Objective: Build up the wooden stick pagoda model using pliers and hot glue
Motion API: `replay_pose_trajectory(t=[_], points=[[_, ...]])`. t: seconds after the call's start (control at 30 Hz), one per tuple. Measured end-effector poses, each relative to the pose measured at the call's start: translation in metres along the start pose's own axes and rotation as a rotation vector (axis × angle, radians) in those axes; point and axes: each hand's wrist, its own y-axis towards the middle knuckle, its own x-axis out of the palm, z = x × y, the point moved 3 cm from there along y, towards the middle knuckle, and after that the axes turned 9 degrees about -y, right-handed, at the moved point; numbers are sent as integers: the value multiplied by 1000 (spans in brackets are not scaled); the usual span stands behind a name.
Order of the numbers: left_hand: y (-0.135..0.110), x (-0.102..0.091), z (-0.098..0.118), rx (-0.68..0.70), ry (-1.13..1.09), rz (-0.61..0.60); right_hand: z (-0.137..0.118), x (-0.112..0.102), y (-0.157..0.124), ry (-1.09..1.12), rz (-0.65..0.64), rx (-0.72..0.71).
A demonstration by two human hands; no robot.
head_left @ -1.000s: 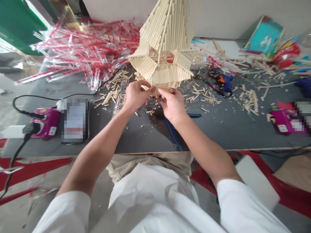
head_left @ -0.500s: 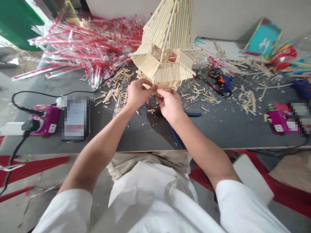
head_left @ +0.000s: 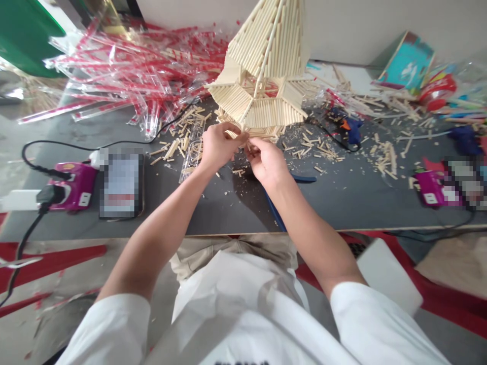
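A tall model tower (head_left: 266,76) made of pale wooden sticks stands on the dark table (head_left: 213,203). My left hand (head_left: 217,147) and my right hand (head_left: 266,162) meet just below its lowest roof tier, fingers pinched together at the tower's base. Each seems to pinch a small stick piece at the model's edge, though the piece itself is too small to name. Blue-handled pliers (head_left: 279,200) lie under my right wrist. Cut stick bits (head_left: 178,142) are scattered around both hands.
A heap of red and clear wrappers (head_left: 133,76) fills the back left. A phone (head_left: 120,185) and a purple device (head_left: 72,185) with cables lie at left. A blue glue gun (head_left: 352,129) and another purple device (head_left: 437,187) lie at right. A teal box (head_left: 405,61) leans at back right.
The view has drifted slightly. Both hands stay pinched at the tower's base, having shifted a little right and up with small finger movements.
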Motion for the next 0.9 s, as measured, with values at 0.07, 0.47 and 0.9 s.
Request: replay_pose_trajectory(t=[0.07,0.47,0.9], points=[[1,0,-1,4,3,2,0,1,-1,8,-15,-9],[-1,-1,4,8,34,-11,5,-5,9,-23,-28,4],[-3,-6,11,125,89,-61,6,-3,7,-76,-10,-48]])
